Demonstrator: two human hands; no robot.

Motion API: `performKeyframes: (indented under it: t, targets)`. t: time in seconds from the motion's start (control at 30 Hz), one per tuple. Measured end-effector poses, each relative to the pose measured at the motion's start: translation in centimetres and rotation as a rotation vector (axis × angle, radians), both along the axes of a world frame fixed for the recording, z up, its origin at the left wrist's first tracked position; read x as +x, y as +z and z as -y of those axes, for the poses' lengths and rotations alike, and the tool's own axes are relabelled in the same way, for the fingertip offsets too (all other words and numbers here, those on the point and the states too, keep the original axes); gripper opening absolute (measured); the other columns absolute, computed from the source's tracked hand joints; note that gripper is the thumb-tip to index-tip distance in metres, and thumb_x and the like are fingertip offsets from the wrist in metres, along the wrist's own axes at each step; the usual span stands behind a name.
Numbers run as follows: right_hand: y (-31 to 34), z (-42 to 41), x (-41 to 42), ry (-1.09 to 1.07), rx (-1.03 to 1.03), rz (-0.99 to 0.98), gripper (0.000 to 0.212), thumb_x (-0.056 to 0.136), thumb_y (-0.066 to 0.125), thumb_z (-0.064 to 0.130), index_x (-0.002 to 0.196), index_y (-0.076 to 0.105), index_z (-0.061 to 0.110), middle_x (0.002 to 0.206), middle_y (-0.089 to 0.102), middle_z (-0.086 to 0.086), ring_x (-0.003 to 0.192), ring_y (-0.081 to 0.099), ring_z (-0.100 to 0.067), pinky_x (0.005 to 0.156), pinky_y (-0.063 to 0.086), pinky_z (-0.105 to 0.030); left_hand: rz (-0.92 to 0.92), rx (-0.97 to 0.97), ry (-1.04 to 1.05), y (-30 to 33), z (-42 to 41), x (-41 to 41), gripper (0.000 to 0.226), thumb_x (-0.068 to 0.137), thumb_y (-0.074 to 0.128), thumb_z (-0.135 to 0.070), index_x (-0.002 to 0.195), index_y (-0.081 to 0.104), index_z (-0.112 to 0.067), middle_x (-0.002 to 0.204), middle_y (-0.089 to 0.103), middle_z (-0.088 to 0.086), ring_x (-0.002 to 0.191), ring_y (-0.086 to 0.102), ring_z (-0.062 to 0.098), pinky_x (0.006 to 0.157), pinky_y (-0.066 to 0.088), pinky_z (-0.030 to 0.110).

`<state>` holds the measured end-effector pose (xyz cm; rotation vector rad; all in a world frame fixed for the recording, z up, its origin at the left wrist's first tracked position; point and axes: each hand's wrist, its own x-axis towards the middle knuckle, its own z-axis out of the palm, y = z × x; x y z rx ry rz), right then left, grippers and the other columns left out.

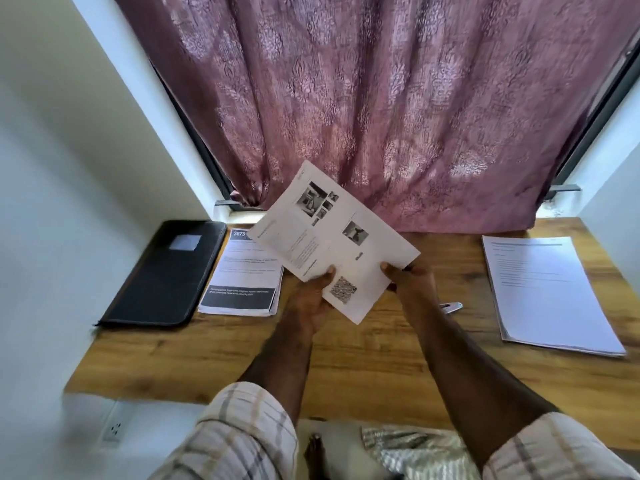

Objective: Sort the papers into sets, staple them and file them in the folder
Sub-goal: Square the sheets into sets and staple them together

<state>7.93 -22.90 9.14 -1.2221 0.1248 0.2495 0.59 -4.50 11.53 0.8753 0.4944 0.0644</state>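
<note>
Above the surface (363,358), right of the folder (162,275), your left hand (311,299) and right hand (412,275) pinched the papers (332,244). Held by one edge, they could slip and mix up.

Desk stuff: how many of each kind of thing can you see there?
Paper piles lying on the desk: 2
Paper sets held in both hands: 1
Black folders: 1
Staplers: 1, mostly hidden behind the right arm
Total: 5
</note>
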Motion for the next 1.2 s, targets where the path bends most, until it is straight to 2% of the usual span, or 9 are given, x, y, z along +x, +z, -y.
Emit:
performKeyframes:
  t: [0.13, 0.3, 0.43, 0.5, 0.57, 0.63, 0.8, 1.0, 1.2]
  targets:
    - [-1.0, 3.2, 0.7, 0.038, -0.180, 0.042, 0.031, 0.080, 0.081, 0.000, 0.110, 0.076, 0.002, 0.107, 0.079, -0.016, 0.098, 0.075, -0.042, 0.081, 0.062, -0.058, -0.007, -0.028, 0.049, 0.3, -6.9, -1.9, 0.023, 0.101, 0.066, -0.014, 0.123, 0.068, -0.008, 0.124, 0.073, 0.022, 0.103, 0.076, 0.036, 0.074, 0.065, 0.050]
    - [-1.3, 5.9, 1.0, 0.164, -0.334, 0.049, 0.029, 0.084, 0.077, -0.011, 0.113, 0.072, -0.010, 0.111, 0.075, -0.027, 0.099, 0.074, -0.048, 0.064, 0.066, -0.045, -0.120, 0.313, -0.318, 0.9, -15.3, -2.6, 0.066, 0.079, 0.090, -0.040, 0.134, 0.068, -0.010, 0.139, 0.066, 0.022, 0.115, 0.070, 0.037, 0.094, 0.059, 0.052]
    - [0.4, 4.6, -0.1, 0.282, -0.360, 0.015, 0.027, 0.087, 0.072, -0.013, 0.114, 0.068, -0.015, 0.109, 0.074, -0.031, 0.075, 0.078, -0.026, 0.051, 0.060, -0.029, -0.161, 0.378, -0.552, 0.9, -13.9, -2.1, 0.051, 0.091, 0.080, -0.020, 0.138, 0.064, -0.009, 0.132, 0.070, 0.021, 0.122, 0.066, 0.045, 0.105, 0.052, 0.063]
    - [0.7, 3.9, -1.0, 0.310, -0.314, -0.058, 0.025, 0.089, 0.070, -0.012, 0.114, 0.070, -0.010, 0.105, 0.076, -0.024, 0.077, 0.079, -0.025, 0.057, 0.062, -0.033, -0.198, 0.394, -0.528, 0.1, -12.9, -2.1, 0.049, 0.089, 0.081, -0.016, 0.135, 0.065, -0.009, 0.128, 0.072, 0.019, 0.118, 0.069, 0.045, 0.104, 0.052, 0.064]
    - [-0.3, 3.9, -1.7, 0.327, -0.263, -0.182, 0.034, 0.087, 0.075, -0.003, 0.120, 0.071, -0.002, 0.113, 0.077, -0.019, 0.098, 0.077, -0.035, 0.085, 0.064, -0.053, -0.268, 0.462, -0.476, -1.0, -12.3, -2.4, 0.042, 0.088, 0.082, -0.016, 0.127, 0.070, -0.008, 0.119, 0.077, 0.017, 0.109, 0.074, 0.043, 0.103, 0.053, 0.064]
    - [-1.4, 3.6, -2.8, 0.356, -0.257, -0.251, 0.040, 0.084, 0.079, 0.001, 0.123, 0.071, 0.001, 0.117, 0.077, -0.018, 0.108, 0.074, -0.040, 0.097, 0.056, -0.064, -0.314, 0.475, -0.441, -2.2, -12.2, -2.6, 0.037, 0.087, 0.084, -0.015, 0.121, 0.072, -0.008, 0.112, 0.079, 0.015, 0.101, 0.076, 0.041, 0.099, 0.055, 0.065]
    - [-1.8, 2.1, -3.9, 0.109, -0.306, -0.037, 0.036, 0.079, 0.082, 0.000, 0.114, 0.075, 0.004, 0.114, 0.078, -0.018, 0.104, 0.075, -0.039, 0.088, 0.061, -0.059, -0.137, 0.652, -0.347, -2.3, -11.3, -1.5, 0.016, 0.091, 0.082, -0.018, 0.106, 0.076, -0.019, 0.106, 0.080, 0.006, 0.084, 0.079, 0.014, 0.077, 0.065, 0.040]
    - [-1.4, 1.0, -3.5, -0.087, -0.340, 0.198, 0.033, 0.090, 0.078, 0.000, 0.119, 0.076, 0.015, 0.112, 0.080, -0.008, 0.103, 0.077, -0.028, 0.084, 0.063, -0.047, 0.103, 0.605, -0.230, -4.1, -9.9, -0.8, 0.047, 0.088, 0.084, -0.030, 0.131, 0.068, -0.019, 0.123, 0.077, 0.004, 0.106, 0.077, 0.028, 0.085, 0.064, 0.051]
    - [-5.3, 1.3, -4.2, -0.117, -0.434, 0.126, 0.033, 0.091, 0.079, 0.008, 0.120, 0.075, 0.021, 0.115, 0.079, -0.006, 0.102, 0.077, -0.027, 0.084, 0.063, -0.060, 0.116, 0.747, -0.140, -8.4, -8.1, -0.9, 0.035, 0.089, 0.084, -0.022, 0.117, 0.070, -0.038, 0.125, 0.075, -0.003, 0.106, 0.076, 0.020, 0.085, 0.065, 0.040]
